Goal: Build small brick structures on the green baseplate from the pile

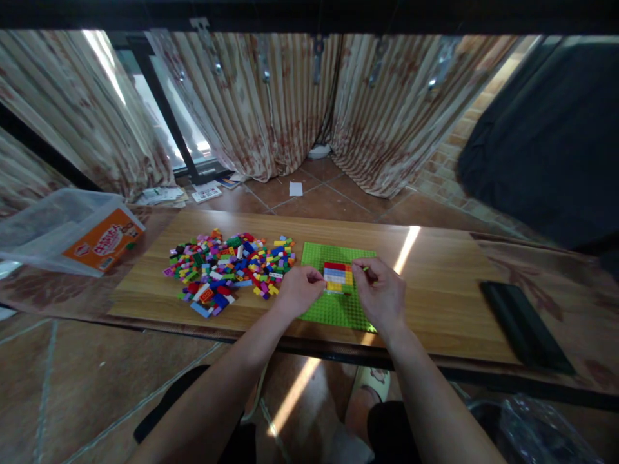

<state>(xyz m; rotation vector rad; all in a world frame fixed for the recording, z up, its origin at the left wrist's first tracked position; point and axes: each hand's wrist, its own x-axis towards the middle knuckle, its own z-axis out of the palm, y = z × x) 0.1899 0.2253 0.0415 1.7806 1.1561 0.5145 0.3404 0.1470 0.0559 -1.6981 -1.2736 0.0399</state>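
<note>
A bright green studded baseplate (pixel 316 316) lies on the wooden board in front of me. Near its middle sits a small block of toy bricks (pixel 337 276), with red along the far side, pale blue and white in the middle, yellow nearer me and orange on the right. My left hand (pixel 300 291) is at the block's left edge, thumb and forefinger pinched together. At the right edge, my right hand (pixel 383 293) has its fingers curled into a pinch. Whatever either pinch holds is too small or hidden to make out.
A wide pile of loose mixed-colour bricks (pixel 232 264) spreads left of the baseplate. Further left stands a clear plastic bin (pixel 53 225) with an orange label. A dark flat object (pixel 525 325) lies at the right end of the wooden board (pixel 445 290). Patterned curtains (pixel 271 116) hang beyond.
</note>
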